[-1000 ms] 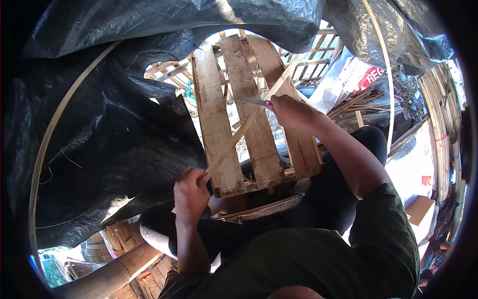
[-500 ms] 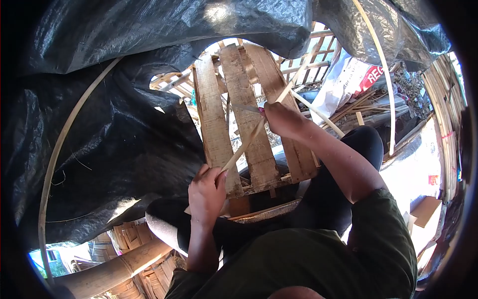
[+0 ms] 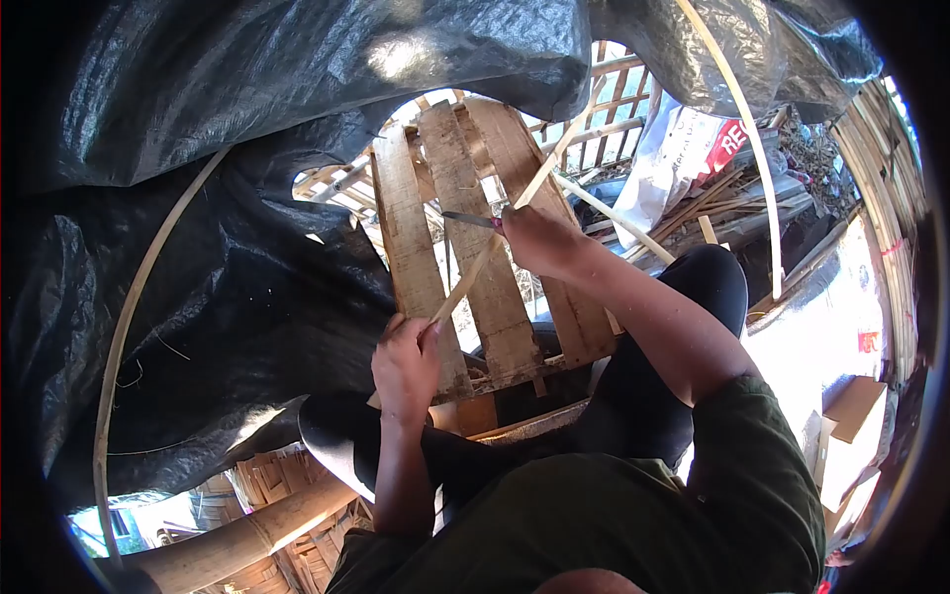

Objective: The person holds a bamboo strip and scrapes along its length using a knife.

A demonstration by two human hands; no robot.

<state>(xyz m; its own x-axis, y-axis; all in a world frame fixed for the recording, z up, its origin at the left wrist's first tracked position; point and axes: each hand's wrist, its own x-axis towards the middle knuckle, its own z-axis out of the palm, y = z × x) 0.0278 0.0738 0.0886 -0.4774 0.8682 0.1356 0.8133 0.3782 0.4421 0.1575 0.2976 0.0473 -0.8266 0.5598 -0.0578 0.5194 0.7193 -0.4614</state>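
My left hand [image 3: 404, 364] is closed around the lower part of a long, pale bamboo strip [image 3: 463, 287], near my left knee. The strip slants up and away to the right, over a rough slatted wooden board [image 3: 457, 178]. My right hand [image 3: 539, 241] grips a knife [image 3: 468, 218] against the strip farther along. Its blade points left across the middle plank, while the handle is mostly hidden in my fist. Beyond the right hand the strip carries on toward the lattice.
Black plastic sheeting [image 3: 247, 297] hangs at left and overhead, with a bent bamboo strip [image 3: 127, 312] before it. A white and red sack [image 3: 683, 163] and scrap sticks lie at right. Bundled bamboo poles [image 3: 881, 218] stand far right; a cardboard box [image 3: 853, 421] is below. A bamboo lattice [image 3: 623, 109] stands behind.
The view has shifted a little, so the board and sack appear farther left. Both hands keep their holds on the strip and knife, with the blade still lying across the board.
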